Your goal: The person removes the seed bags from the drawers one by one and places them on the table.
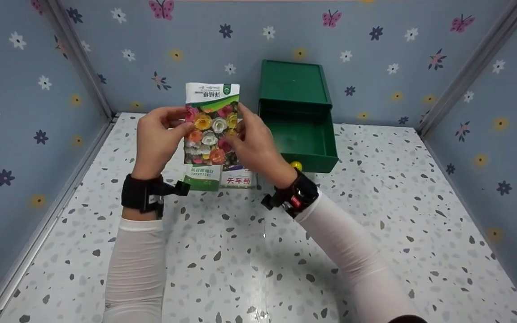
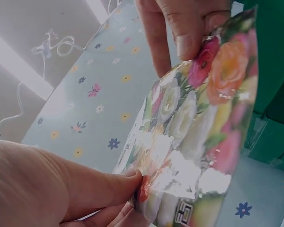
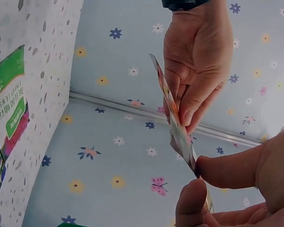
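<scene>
A flower seed packet (image 1: 211, 119), with colorful blossoms below a white and green top, is held up above the table. My left hand (image 1: 154, 139) pinches its left edge between thumb and fingers. On the opposite edge my right hand (image 1: 262, 146) pinches it the same way. The right wrist view catches the packet (image 3: 177, 123) nearly edge-on, a thin sheet between both hands. Below it two more packets lie side by side on the table: a green and white one (image 1: 202, 179) and a white one (image 1: 239, 179), their upper parts hidden.
A green box (image 1: 317, 162) stands open at the back, its green lid (image 1: 292, 83) raised against the wall. Close to its front left sits a small yellow ball (image 1: 296, 166), partly behind my right wrist. Flower-patterned walls (image 1: 227, 49) enclose the speckled table (image 1: 222, 260) at the back and sides.
</scene>
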A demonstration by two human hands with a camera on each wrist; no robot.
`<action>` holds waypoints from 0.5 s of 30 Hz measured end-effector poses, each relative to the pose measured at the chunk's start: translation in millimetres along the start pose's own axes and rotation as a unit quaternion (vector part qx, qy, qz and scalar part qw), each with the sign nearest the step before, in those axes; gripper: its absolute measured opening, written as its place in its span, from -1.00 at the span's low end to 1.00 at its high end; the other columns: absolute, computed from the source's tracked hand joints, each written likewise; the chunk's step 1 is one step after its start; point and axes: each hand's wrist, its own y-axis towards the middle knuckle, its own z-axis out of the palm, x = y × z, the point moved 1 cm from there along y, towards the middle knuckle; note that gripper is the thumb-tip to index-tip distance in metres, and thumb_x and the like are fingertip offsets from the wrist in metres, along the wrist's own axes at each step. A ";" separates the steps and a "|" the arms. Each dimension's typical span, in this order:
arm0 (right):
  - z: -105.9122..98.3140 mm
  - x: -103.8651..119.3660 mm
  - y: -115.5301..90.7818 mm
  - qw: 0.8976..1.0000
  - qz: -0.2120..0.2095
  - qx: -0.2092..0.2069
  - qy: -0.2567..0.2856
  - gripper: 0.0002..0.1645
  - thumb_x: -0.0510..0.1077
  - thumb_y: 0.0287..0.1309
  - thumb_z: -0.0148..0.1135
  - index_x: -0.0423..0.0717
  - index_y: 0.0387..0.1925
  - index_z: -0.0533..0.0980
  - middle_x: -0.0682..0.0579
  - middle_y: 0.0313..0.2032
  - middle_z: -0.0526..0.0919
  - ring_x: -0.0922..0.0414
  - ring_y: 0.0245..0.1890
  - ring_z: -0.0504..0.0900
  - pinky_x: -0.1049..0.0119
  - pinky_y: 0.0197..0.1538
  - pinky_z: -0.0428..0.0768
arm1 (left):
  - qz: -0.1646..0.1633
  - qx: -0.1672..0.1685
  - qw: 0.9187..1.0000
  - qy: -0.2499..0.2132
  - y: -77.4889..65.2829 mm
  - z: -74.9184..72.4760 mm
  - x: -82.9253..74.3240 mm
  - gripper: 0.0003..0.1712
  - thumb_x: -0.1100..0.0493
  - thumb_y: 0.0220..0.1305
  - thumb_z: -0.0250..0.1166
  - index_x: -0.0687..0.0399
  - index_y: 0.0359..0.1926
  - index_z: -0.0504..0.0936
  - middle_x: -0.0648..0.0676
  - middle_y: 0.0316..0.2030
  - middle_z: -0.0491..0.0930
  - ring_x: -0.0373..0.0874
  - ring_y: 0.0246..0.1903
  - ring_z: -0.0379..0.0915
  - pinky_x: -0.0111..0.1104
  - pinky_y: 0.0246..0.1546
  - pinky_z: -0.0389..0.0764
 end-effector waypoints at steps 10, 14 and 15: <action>18.2 7.4 4.1 0.999 -0.015 0.000 -0.036 -0.02 -0.18 0.65 0.29 -0.19 0.80 -0.02 -0.10 0.07 0.53 0.07 -0.03 0.52 0.31 -0.04 0.51 | -0.009 -0.010 1.000 -0.016 2.2 -13.3 10.0 -0.61 0.26 0.49 0.52 0.24 0.26 0.77 0.20 0.12 0.77 -0.16 -0.04 0.65 -0.36 0.01 0.59; 25.3 8.1 5.8 0.999 -0.017 -0.002 -0.043 -0.02 -0.17 0.66 0.29 -0.20 0.80 -0.03 -0.09 -0.01 0.55 0.08 -0.13 0.53 0.30 -0.13 0.47 | -0.016 -0.013 0.999 -0.025 3.1 -17.6 13.3 -0.61 0.27 0.48 0.52 0.25 0.26 0.77 0.23 0.10 0.76 -0.14 -0.04 0.65 -0.36 0.00 0.61; 27.2 7.9 6.3 0.999 -0.017 -0.002 -0.041 -0.02 -0.17 0.66 0.29 -0.20 0.80 -0.03 -0.08 0.00 0.56 0.10 -0.14 0.54 0.32 -0.14 0.49 | -0.021 -0.013 0.999 -0.028 3.4 -18.6 14.1 -0.61 0.27 0.48 0.52 0.24 0.26 0.77 0.23 0.09 0.76 -0.12 -0.05 0.65 -0.37 -0.02 0.61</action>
